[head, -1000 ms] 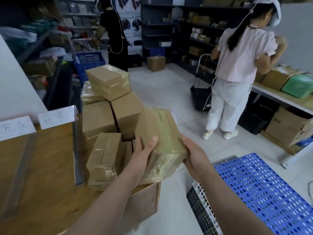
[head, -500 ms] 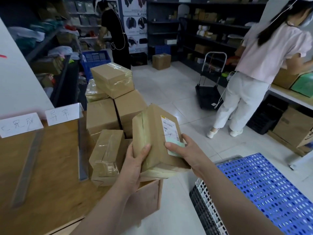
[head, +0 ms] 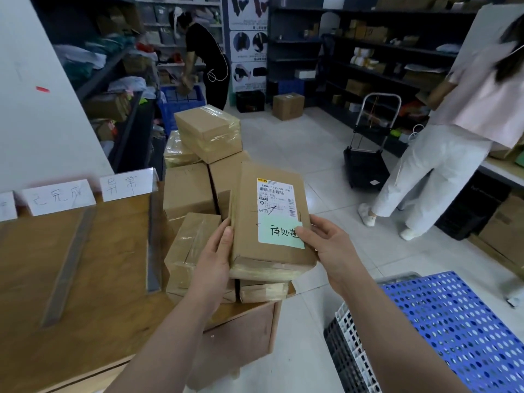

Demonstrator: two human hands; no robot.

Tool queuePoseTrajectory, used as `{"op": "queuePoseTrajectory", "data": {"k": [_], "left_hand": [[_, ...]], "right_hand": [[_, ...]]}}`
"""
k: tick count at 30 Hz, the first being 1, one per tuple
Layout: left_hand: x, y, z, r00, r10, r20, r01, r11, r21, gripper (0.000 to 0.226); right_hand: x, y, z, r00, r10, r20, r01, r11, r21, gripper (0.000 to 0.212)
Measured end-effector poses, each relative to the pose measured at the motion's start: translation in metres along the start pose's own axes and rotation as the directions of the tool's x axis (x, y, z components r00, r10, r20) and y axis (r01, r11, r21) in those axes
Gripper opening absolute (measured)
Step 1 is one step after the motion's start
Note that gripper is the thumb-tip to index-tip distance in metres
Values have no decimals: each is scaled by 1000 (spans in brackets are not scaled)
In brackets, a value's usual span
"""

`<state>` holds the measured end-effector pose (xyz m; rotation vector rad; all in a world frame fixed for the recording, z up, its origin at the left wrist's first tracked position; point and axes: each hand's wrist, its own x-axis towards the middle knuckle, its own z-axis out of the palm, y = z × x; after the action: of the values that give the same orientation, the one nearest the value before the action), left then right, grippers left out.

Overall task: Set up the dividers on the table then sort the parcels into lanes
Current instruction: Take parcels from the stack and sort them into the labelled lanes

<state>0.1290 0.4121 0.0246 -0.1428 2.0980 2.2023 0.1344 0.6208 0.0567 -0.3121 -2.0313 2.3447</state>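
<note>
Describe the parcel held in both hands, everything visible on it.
The parcel is a flat rectangular box in brown paper or card, its edges wrapped in clear glossy tape. Its broad face is tilted up toward the camera and carries a white printed shipping label with barcodes and a pen stroke, plus a pale green note with handwritten characters below it. The left hand grips its left edge; the right hand grips the right edge, thumb on the note. It is held above the stacked parcels.

A folding hand trolley (head: 368,148) stands on the tiled floor before dark shelving (head: 382,52), a lone cardboard box (head: 288,106) to its left. Right of the trolley stands a person in white trousers (head: 425,177); a blue perforated crate (head: 453,330) lies nearer the camera.
</note>
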Motion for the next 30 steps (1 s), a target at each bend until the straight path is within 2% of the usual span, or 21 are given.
{"op": "queuePoseTrajectory", "data": {"k": [2,6,11,16,19,21,27,30], "left_hand": [[-3,7,-5,999,-38,-5,37,998,-45,62],[-7,22,-28,999,-27,-42,22,993,-115,90],[-20,42,-73,999,32,-1,-32,993,-112,82],[-31,48,-128,993,30,-117,-44,991,-125,102],[-37,51,-167,973,-1,-231,-39,985,-168,95],[-42,54,-196,949,-19,-315,-45,980,-195,90],[-61,66,-306,919,-1,-394,-58,989,-136,94],[-71,71,-366,892,-2,-453,-42,995,-88,83]], "right_hand": [[2,-2,11,1000,1,11,-1,1000,-7,35],[4,-11,42,996,-5,89,7,1000,-16,24],[5,-19,94,984,-12,175,20,999,-41,24],[2,-20,155,961,-27,276,52,995,-85,19],[-2,-21,198,940,-22,342,55,995,-88,16],[-6,-21,231,929,-9,369,51,994,-102,23],[-32,-12,341,897,5,443,48,993,-108,28],[-47,-2,400,881,14,473,45,992,-114,30]]}}
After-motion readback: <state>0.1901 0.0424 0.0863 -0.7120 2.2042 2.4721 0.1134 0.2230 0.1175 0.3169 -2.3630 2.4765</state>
